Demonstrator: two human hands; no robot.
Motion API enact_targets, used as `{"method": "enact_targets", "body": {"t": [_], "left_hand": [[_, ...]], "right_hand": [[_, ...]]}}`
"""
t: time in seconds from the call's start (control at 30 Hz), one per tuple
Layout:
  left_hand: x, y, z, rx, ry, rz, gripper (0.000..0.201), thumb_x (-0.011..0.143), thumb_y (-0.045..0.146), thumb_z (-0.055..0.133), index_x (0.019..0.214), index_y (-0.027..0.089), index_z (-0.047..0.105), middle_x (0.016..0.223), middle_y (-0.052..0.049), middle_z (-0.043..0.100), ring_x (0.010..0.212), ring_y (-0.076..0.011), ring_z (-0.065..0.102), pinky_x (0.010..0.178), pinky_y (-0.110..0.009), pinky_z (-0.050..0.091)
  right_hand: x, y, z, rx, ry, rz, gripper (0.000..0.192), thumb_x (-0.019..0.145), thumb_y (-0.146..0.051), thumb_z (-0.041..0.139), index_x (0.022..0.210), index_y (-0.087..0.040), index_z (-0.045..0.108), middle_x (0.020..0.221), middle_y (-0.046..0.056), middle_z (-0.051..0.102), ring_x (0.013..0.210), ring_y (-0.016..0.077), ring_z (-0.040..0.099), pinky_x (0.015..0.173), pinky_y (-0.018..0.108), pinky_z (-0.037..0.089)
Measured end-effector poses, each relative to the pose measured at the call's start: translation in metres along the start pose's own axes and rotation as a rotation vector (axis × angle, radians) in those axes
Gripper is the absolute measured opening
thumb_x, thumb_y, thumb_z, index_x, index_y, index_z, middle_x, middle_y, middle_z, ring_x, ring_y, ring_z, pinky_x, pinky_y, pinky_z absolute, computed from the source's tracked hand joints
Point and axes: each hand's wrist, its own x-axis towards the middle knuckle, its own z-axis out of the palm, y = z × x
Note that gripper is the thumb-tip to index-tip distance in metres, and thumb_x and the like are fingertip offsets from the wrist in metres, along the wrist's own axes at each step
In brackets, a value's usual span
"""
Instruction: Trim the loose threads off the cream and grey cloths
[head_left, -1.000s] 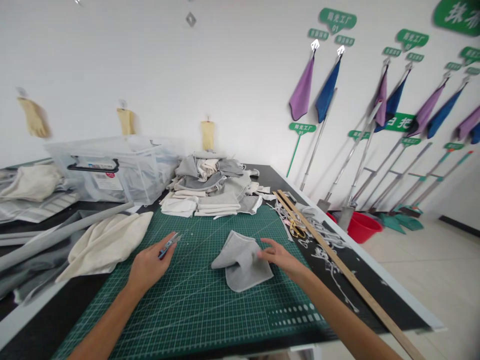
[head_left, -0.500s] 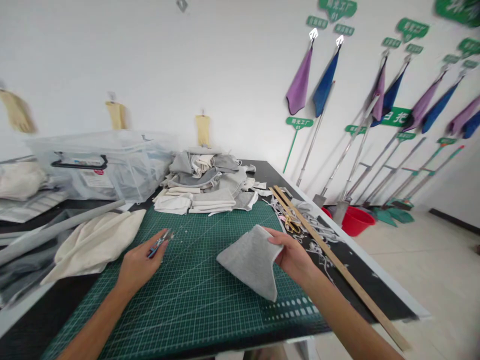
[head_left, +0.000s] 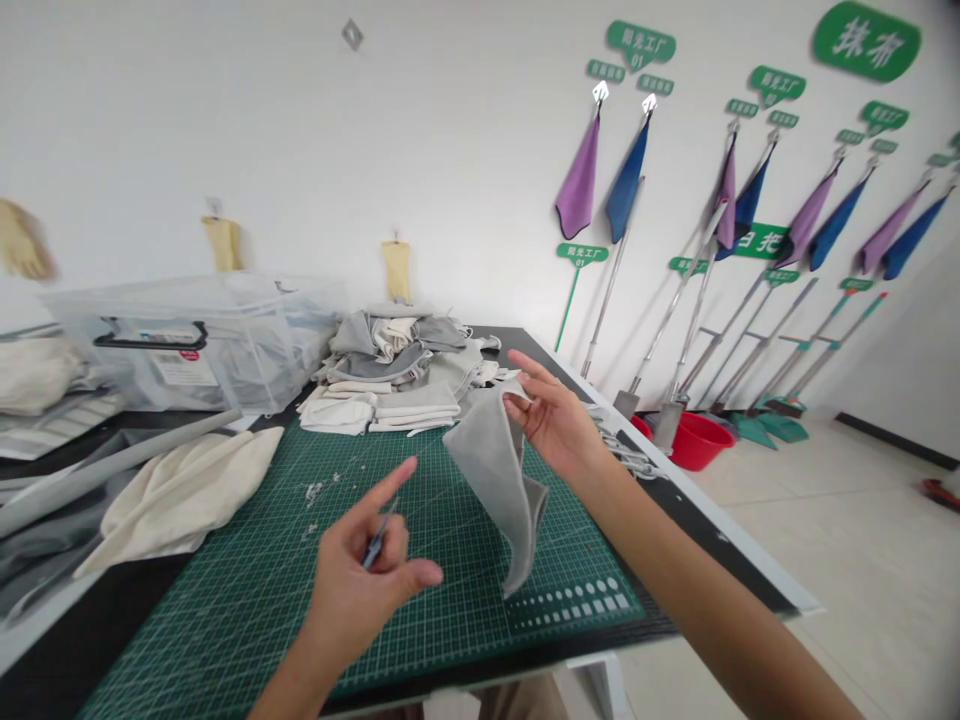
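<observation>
My right hand (head_left: pixel 559 415) pinches the upper corner of a grey cloth piece (head_left: pixel 491 465), which hangs folded and curling above the green cutting mat (head_left: pixel 262 600). To the left of the cloth is my left hand (head_left: pixel 367 560), its index finger and thumb stretched apart. Its other fingers curl round a pair of thread snips (head_left: pixel 375 545), mostly hidden in the palm. Small scraps of lint (head_left: pixel 315 492) lie on the mat beyond that hand. At the mat's far edge sits a pile of grey and white cloth pieces (head_left: pixel 416 400).
A clear plastic box (head_left: pixel 247 350) stands at the back left. Cream cloth (head_left: pixel 187 490) and a grey roll (head_left: pixel 112 465) lie at the left. Cords (head_left: pixel 626 450) lie along the right side. A red bucket (head_left: pixel 701 442) stands on the floor.
My right hand has lifted the cloth, which now hangs more upright. My left hand has moved right toward it, with index finger and thumb spread and the snips tucked into the palm.
</observation>
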Motion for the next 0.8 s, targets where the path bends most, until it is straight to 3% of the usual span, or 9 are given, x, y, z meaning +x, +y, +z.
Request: {"method": "enact_targets", "body": {"t": [0.07,0.2,0.3,0.33,0.4,0.43,0.53,0.67,0.8], "left_hand": [[-0.003,0.001,0.029,-0.013,-0.048,-0.045,0.1,0.063,0.04,0.088,0.149,0.019,0.04,0.056,0.011,0.02,0.051,-0.0067,0.017,0.047,-0.02,0.019],[0.0,0.003,0.069,0.11,0.065,-0.034,0.103,0.058,0.046,0.088,0.146,0.017,0.044,0.052,0.012,0.021,0.049,-0.0077,0.018,0.043,-0.021,0.02],[0.003,0.002,0.079,0.278,0.178,-0.012,0.092,0.064,0.043,0.084,0.145,0.019,0.046,0.061,0.006,0.051,0.049,-0.0086,0.036,0.045,-0.02,0.034],[0.005,0.001,0.078,0.356,0.213,0.008,0.082,0.07,0.043,0.08,0.142,0.019,0.05,0.072,0.002,0.061,0.053,-0.0099,0.046,0.05,-0.02,0.04],[0.009,-0.004,0.069,0.504,0.263,0.057,0.052,0.082,0.044,0.067,0.125,0.016,0.064,0.084,-0.003,0.068,0.062,-0.0127,0.056,0.056,-0.021,0.046],[0.011,-0.006,0.062,0.563,0.273,0.07,0.041,0.086,0.045,0.061,0.111,0.013,0.07,0.078,-0.003,0.068,0.061,-0.0134,0.056,0.054,-0.021,0.045],[0.019,-0.005,0.036,0.684,0.266,0.08,0.041,0.09,0.047,0.054,0.079,0.012,0.073,0.055,0.001,0.057,0.051,-0.0126,0.049,0.048,-0.021,0.038],[0.039,0.018,0.006,0.837,0.273,0.17,0.034,0.087,0.043,0.058,0.09,0.014,0.076,0.059,0.003,0.061,0.055,-0.0128,0.052,0.054,-0.022,0.039],[0.083,0.059,-0.008,0.993,0.263,0.31,0.032,0.086,0.041,0.058,0.094,0.017,0.077,0.068,0.001,0.067,0.065,-0.0154,0.058,0.065,-0.024,0.042]], "right_hand": [[-0.003,-0.003,0.009,-0.009,-0.006,-0.076,0.028,0.078,-0.015,0.069,0.106,-0.023,0.07,0.078,-0.002,0.068,0.075,0.0114,0.069,0.077,0.024,0.059],[-0.006,-0.01,0.027,-0.083,-0.03,-0.186,0.022,0.079,-0.017,0.068,0.099,-0.022,0.071,0.086,0.001,0.07,0.083,0.0148,0.069,0.088,0.032,0.058],[-0.008,-0.015,0.033,-0.107,-0.06,-0.201,0.021,0.078,-0.018,0.068,0.099,-0.021,0.072,0.087,0.001,0.072,0.083,0.016,0.07,0.088,0.035,0.057],[-0.009,-0.016,0.033,-0.106,-0.066,-0.209,0.021,0.077,-0.018,0.069,0.098,-0.021,0.072,0.087,0.001,0.073,0.083,0.0159,0.07,0.088,0.035,0.058],[-0.012,-0.02,0.032,-0.109,-0.066,-0.238,0.022,0.077,-0.02,0.069,0.099,-0.021,0.072,0.086,0.0,0.073,0.081,0.0152,0.07,0.086,0.034,0.058],[-0.013,-0.023,0.03,-0.114,-0.059,-0.259,0.023,0.076,-0.02,0.07,0.099,-0.022,0.072,0.084,-0.001,0.073,0.08,0.0147,0.069,0.085,0.033,0.058],[-0.014,-0.034,0.024,-0.157,-0.035,-0.34,0.026,0.075,-0.022,0.072,0.101,-0.022,0.073,0.078,-0.002,0.07,0.078,0.0137,0.068,0.084,0.032,0.059],[-0.003,-0.058,0.014,-0.257,0.022,-0.466,0.024,0.077,-0.021,0.07,0.101,-0.021,0.072,0.076,-0.003,0.068,0.08,0.0141,0.068,0.088,0.035,0.057],[0.017,-0.086,0.004,-0.291,0.094,-0.516,0.019,0.078,-0.016,0.066,0.095,-0.02,0.072,0.075,-0.002,0.068,0.08,0.0154,0.07,0.089,0.035,0.058]]}}
